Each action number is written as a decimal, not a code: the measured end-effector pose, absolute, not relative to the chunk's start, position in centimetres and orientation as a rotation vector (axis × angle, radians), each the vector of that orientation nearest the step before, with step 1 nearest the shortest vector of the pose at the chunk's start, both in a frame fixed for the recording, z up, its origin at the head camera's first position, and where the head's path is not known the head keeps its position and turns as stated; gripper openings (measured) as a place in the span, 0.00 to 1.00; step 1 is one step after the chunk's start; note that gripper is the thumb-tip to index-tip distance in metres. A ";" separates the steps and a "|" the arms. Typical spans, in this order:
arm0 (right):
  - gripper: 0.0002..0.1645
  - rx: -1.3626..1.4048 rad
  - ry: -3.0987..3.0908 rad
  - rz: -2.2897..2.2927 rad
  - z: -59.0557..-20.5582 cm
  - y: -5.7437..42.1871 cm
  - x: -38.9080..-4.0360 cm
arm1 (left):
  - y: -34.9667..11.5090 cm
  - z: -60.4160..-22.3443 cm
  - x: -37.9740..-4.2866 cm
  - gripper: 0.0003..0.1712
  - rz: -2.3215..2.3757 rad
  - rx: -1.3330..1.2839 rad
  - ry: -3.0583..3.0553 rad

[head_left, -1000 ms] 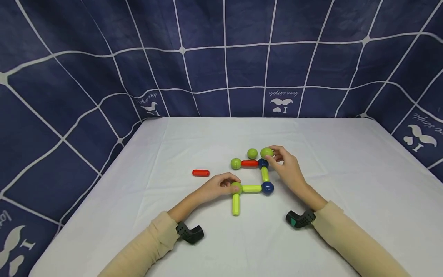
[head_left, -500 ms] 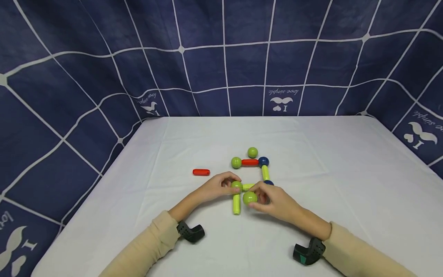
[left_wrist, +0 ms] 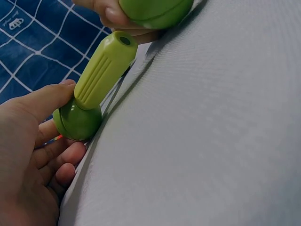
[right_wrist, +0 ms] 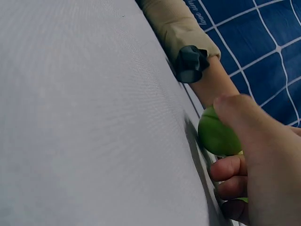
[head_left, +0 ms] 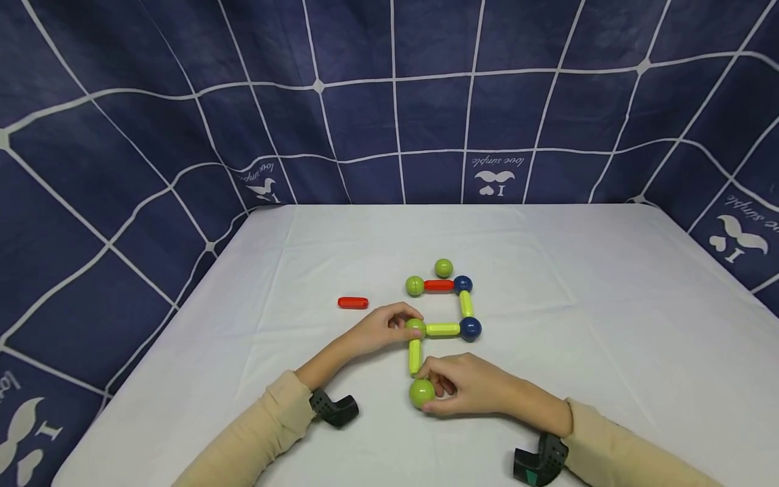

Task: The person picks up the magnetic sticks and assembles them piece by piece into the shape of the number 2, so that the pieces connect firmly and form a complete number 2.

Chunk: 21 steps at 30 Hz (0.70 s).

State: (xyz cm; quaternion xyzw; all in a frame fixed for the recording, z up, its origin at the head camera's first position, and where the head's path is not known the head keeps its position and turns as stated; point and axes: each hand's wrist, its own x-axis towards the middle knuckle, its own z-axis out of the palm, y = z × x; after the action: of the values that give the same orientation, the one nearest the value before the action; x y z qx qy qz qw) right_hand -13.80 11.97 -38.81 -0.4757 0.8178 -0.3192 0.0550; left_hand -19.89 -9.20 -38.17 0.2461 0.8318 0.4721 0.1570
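Dark blue cloth (head_left: pixel 359 122) with white grid lines stands behind a counter (head_left: pixel 608 270) under a white cover in the head view. Left hand (head_left: pixel 382 330) pinches the junction ball (head_left: pixel 416 326), green, between thumb and fingers. From that ball, the near rod (head_left: pixel 414 357), yellow-green, points toward the person; the side rod (head_left: pixel 443 329), same color, runs right to a large blue ball (head_left: pixel 470 329). Another yellow-green rod (head_left: pixel 466 304) leads away to the far blue ball (head_left: pixel 462 284), then the joined red rod (head_left: pixel 439 285) goes left to a green end ball (head_left: pixel 415 286). Spare green ball (head_left: pixel 443 268) sits just beyond that red rod; loose red rod (head_left: pixel 353 303) lies farther left, apart. Right hand (head_left: pixel 471 385) grips the held green ball (head_left: pixel 421 393) right by the near rod's free end; contact unclear here. Both wrists wear black devices (head_left: pixel 335 410) at tan sleeves (head_left: pixel 268 426). Left wrist view: thumb and fingers hold the junction ball, near rod attached; dark recess in its free end shows, held ball beyond it. Right wrist view: held ball sits between thumb and curled fingers, close over the white cover; left sleeve and device behind.
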 end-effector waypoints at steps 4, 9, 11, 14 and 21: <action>0.18 -1.476 2.520 -0.930 -39.0 11.8 -13.8 | -9.3 -38.7 -20.1 0.16 1.352 0.714 2.391; 0.19 -1.465 2.534 -0.921 -39.1 11.7 -13.8 | -9.3 -38.7 -20.1 0.17 1.354 0.724 2.385; 0.19 -1.460 2.527 -0.924 -39.1 11.7 -13.8 | -9.3 -38.7 -20.1 0.17 1.348 0.721 2.386; 0.20 -1.450 2.505 -0.945 -39.0 11.8 -13.9 | -9.3 -38.8 -20.1 0.16 1.344 0.720 2.388; 0.14 -1.440 2.631 -1.047 -38.2 13.3 -15.6 | -9.3 -38.8 -20.2 0.18 1.334 0.727 2.383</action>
State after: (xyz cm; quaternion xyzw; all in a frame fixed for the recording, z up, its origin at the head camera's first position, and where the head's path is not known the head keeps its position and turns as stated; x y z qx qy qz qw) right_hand -15.58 13.30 -38.18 -0.4533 0.8281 -0.3294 -0.0177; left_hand -20.18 -9.35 -38.78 0.2540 0.8326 0.4664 0.1572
